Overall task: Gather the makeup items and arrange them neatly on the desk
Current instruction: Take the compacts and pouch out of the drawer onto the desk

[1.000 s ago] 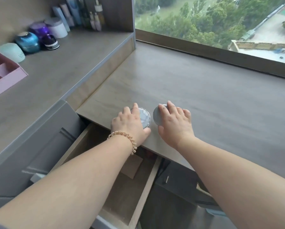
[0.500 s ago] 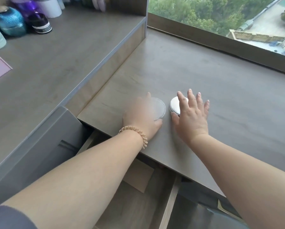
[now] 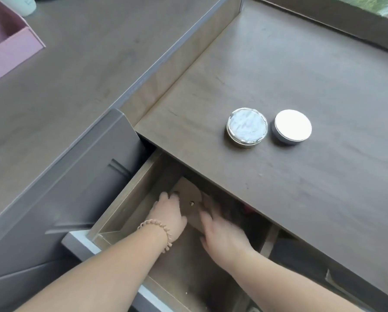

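Two round makeup compacts lie side by side on the lower desk [image 3: 301, 64]: one with a marbled silver lid [image 3: 247, 126], one with a plain white lid [image 3: 292, 126]. Nothing touches them. Both hands are down in the open drawer [image 3: 130, 194] below the desk's front edge. My left hand [image 3: 168, 212], with a bead bracelet on the wrist, curls its fingers on the left edge of a flat brown pouch [image 3: 190, 199] with a snap button. My right hand [image 3: 222, 233] is blurred at the pouch's right side, fingers reaching under the desktop. The drawer's back is hidden in shadow.
A raised counter [image 3: 75, 64] runs along the left, with a pink organizer [image 3: 6, 41] and a mint jar [image 3: 24, 3] at its far corner. A small red item [image 3: 248, 208] shows deep in the drawer. The window ledge borders the desk's far side.
Both hands let go of the compacts, left them on the desk and dropped into the drawer onto the brown pouch. The camera tilted down toward the drawer.
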Demonstrator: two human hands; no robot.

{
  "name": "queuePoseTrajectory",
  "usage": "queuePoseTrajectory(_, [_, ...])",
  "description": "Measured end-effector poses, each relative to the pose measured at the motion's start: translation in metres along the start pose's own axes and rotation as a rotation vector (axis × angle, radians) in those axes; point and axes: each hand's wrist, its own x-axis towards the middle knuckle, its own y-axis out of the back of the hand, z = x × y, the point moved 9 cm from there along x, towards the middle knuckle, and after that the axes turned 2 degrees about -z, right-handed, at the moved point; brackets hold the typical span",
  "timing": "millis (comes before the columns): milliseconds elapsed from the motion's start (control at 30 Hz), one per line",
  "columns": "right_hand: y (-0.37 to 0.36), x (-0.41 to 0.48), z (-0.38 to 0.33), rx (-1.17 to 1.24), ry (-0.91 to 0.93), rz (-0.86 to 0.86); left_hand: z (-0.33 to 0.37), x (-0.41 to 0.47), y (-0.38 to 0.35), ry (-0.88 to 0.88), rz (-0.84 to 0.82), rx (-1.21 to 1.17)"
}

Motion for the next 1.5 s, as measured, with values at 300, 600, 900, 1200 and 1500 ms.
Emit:
queuePoseTrajectory(300, [-0.013, 0.037, 0.019, -0.101, -0.195, 0.062, -0.025, 0.018, -0.005, 0.315, 0.177, -0.319])
queuePoseTrajectory(600, [0.039, -0.022, -0.024, 0.349, 0.205, 0.232, -0.028, -0.028, 0.063, 0.016, -0.273, -0.235])
queuePoseTrajectory(900, [0.189, -0.1, 0.018, 0.393, 0.224, 0.855, 0.107, -0.08, 0.205, -0.35, 0.145, -0.28])
queuePoseTrajectory(1200, [0.241, -0.094, 0.141, 0.446, 0.085, 0.84, 0.241, -0.057, 0.173, -0.356, 0.426, -0.465])
queuePoseTrajectory(1500, [0.235, -0.069, 0.224, 0.483, -0.122, 0.703, 0.286, -0.037, 0.117, -0.209, 0.446, -0.068])
